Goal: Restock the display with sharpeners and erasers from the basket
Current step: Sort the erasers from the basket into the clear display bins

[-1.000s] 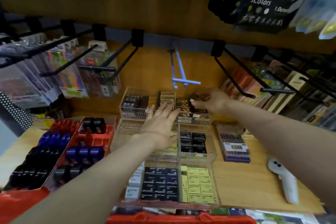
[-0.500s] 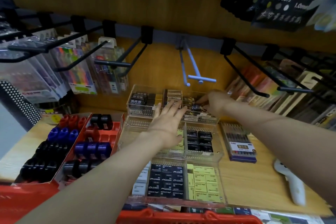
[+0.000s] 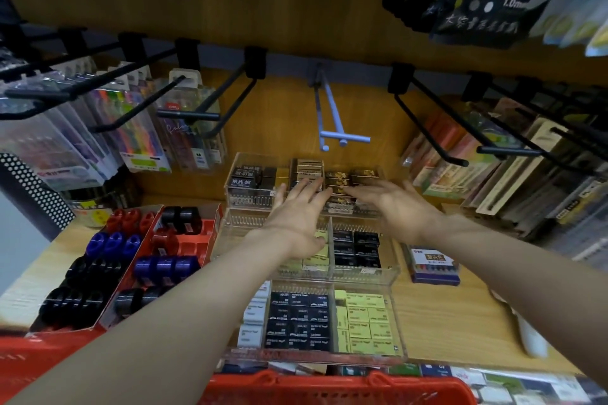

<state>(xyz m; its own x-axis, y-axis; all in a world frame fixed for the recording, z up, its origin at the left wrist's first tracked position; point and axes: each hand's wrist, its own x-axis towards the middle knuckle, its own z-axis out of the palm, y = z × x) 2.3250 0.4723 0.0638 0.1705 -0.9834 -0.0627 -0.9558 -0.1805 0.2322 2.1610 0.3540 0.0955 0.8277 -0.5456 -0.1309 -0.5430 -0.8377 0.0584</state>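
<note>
Three clear plastic display trays step up the wooden shelf. The far tray (image 3: 243, 199) holds dark and gold eraser packs (image 3: 339, 178). My left hand (image 3: 296, 217) hovers flat over its front edge, fingers straight, holding nothing. My right hand (image 3: 391, 204) lies beside it, fingers stretched toward the gold packs, also empty. The middle tray (image 3: 393, 273) holds black erasers (image 3: 357, 246) and yellow ones. The near tray (image 3: 399, 332) holds black erasers and yellow erasers (image 3: 365, 322). The red basket (image 3: 339, 388) sits at the bottom edge.
Red cardboard boxes with blue, black and red sharpeners (image 3: 112, 270) stand at the left. Black hooks (image 3: 210, 102) with hanging pen packs jut out above. A coloured pen set (image 3: 434, 266) and a white handheld device (image 3: 533, 335) lie at the right.
My right hand has drawn back from the gold packs in the far tray and its fingers have straightened. My left hand stays hovering over the tray. The view has tilted slightly.
</note>
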